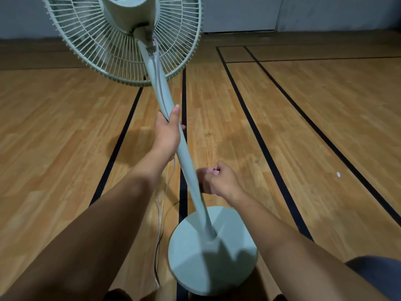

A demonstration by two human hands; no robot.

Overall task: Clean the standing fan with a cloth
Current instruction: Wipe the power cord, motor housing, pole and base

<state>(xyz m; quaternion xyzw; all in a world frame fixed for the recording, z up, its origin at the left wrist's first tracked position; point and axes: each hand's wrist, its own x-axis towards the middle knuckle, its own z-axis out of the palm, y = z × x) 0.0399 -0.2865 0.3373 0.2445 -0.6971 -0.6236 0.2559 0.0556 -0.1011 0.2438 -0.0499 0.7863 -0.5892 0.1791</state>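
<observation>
A pale green standing fan is seen from behind, its wire cage (97,51) and motor housing (128,11) at the top left. Its pole (161,90) slants down to a round base (195,268) on the floor. My left hand (167,133) grips the pole about halfway up, thumb along it. My right hand (219,181) is curled round a small pinkish cloth (202,179) and holds it against the lower pole, just above the base. Most of the cloth is hidden in my fist.
The fan's white cord (158,227) hangs down the left of the pole and trails on the wooden floor (303,127), which has black lines. A small white scrap (338,174) lies at the right. A grey wall runs along the back.
</observation>
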